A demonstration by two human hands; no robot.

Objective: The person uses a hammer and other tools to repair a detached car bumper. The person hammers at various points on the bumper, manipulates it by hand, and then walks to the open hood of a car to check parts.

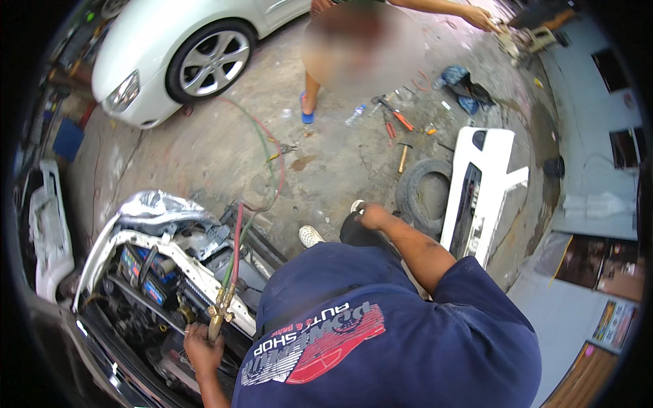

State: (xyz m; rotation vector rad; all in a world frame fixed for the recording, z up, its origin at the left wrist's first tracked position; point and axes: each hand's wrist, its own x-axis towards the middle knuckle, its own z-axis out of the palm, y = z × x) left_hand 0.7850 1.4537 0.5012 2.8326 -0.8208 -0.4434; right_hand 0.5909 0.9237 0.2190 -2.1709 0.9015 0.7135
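In my left hand point(204, 348), the fingers are wrapped round the brass handle of a gas torch point(219, 317), held over the open engine bay of a car. A red hose point(238, 234) and a green hose point(226, 277) rise from the torch fittings. A thin grey rod point(153, 306) runs from beside this hand across the bay; whether it belongs to the torch I cannot tell. Below it lie a battery point(153, 292) and dark engine parts. My right hand point(374, 216) is low by my dark trouser leg, its fingers mostly hidden.
Crumpled silver metal point(160, 204) sits at the car's front corner. A white bumper point(469, 183) and a tyre point(422, 194) lie to the right. A hammer point(404, 156) and red-handled cutters point(400, 119) are on the floor. Another person point(309, 102) stands ahead, near a white car point(156, 41).
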